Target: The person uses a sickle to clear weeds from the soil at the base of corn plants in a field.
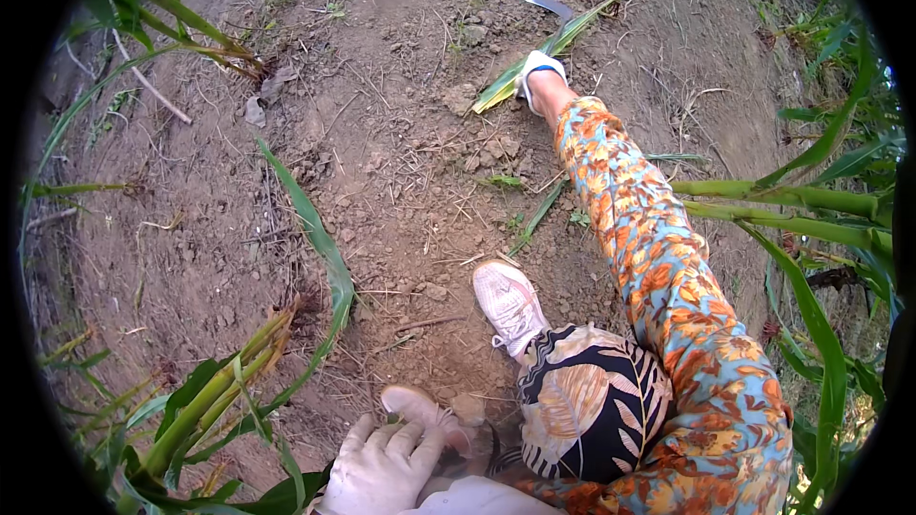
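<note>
My right hand [538, 79], in a white work glove, reaches far forward over the soil. It grips a sickle [554, 6] whose curved metal blade points up and left; its handle is hidden by the glove. A long green corn leaf [499, 91] runs under that hand and along the lower blade, up to the right. I cannot tell whether the fingers hold the leaf too. Low in the picture, my left hand [386, 461], also gloved, hangs in front of a pink shoe [422, 411]. Its fingers are slightly apart, with nothing visible in them.
Corn stalks [787, 207] lean in from the right, others [215, 393] at lower left. An upper-left clump [222, 50] stands in dry soil [401, 179]. A fallen leaf [315, 229] arches left of centre. My other shoe [508, 300] is planted near the middle.
</note>
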`<state>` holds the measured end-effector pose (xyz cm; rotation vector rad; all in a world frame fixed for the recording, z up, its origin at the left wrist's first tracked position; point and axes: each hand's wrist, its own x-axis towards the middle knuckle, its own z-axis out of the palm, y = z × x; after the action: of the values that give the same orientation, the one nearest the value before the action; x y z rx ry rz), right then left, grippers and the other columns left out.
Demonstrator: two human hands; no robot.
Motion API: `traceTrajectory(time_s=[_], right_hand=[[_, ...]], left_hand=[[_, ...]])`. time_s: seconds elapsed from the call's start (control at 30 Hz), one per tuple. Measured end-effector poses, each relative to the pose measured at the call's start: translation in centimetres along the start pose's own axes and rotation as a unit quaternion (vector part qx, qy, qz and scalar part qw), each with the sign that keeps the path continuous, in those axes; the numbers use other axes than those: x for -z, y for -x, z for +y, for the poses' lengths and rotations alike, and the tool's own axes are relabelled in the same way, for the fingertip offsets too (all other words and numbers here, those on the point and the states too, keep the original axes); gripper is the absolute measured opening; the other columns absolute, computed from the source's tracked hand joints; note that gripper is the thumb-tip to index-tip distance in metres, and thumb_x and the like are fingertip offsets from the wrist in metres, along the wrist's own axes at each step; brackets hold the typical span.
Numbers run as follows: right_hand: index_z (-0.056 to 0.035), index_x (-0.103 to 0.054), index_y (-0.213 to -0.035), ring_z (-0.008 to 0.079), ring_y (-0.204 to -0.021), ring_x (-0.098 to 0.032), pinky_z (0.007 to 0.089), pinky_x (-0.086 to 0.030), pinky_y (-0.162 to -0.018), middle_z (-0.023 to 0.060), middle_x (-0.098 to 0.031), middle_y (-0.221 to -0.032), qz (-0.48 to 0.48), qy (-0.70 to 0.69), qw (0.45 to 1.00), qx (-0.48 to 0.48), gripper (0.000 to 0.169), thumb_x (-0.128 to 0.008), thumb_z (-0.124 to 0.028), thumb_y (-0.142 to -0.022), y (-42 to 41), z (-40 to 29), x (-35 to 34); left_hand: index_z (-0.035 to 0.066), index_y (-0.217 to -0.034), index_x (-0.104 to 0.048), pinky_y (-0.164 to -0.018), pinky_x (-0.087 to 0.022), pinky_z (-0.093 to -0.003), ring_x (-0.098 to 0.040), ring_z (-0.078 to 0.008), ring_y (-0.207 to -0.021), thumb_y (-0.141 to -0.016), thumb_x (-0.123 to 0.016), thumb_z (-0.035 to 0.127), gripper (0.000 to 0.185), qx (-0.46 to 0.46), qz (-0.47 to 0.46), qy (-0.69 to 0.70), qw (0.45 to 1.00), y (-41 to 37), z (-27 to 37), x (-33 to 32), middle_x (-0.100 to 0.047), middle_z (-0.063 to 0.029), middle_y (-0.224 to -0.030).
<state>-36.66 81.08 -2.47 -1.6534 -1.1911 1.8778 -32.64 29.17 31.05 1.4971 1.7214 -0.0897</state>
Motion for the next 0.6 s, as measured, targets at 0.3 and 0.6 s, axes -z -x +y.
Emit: traceTrajectory(time_s=[0.3, 0.6], right_hand=[[0.0003, -0.066, -0.099, 0.0447, -0.093, -0.065, 0.0493, -0.051, -0.084, 0.0279, -0.067, -0.099, -0.206, 0.484, 0.837, 0.152, 0.049, -0.046, -0.044, -0.101, 15.1, 11.5, 1.4], [-0.0145, -0.046, -0.095, 0.0178, -0.043, -0.048, 0.036, -0.041, -0.038, 0.0019, -0.05, -0.065, -0.051, 0.054, 0.997, 0.007, 0.031, -0.053, -0.044, -0.102, 8.1, 6.2, 1.8]], left_hand=[[0.008, -0.137, -0.055, -0.109, -0.04, -0.0519, -0.06, -0.0298, -0.113, -0.08, -0.073, 0.037, 0.067, -0.012, 0.071, 0.035, 0.997, -0.4, 0.5, 1.7, -0.063, -0.0114, -0.123], [0.018, -0.134, -0.059, -0.108, -0.043, -0.0553, -0.067, -0.0285, -0.115, -0.089, -0.061, 0.042, 0.051, 0.013, -0.049, -0.015, 0.999, -0.7, 0.1, 1.0, -0.065, -0.0118, -0.131]])
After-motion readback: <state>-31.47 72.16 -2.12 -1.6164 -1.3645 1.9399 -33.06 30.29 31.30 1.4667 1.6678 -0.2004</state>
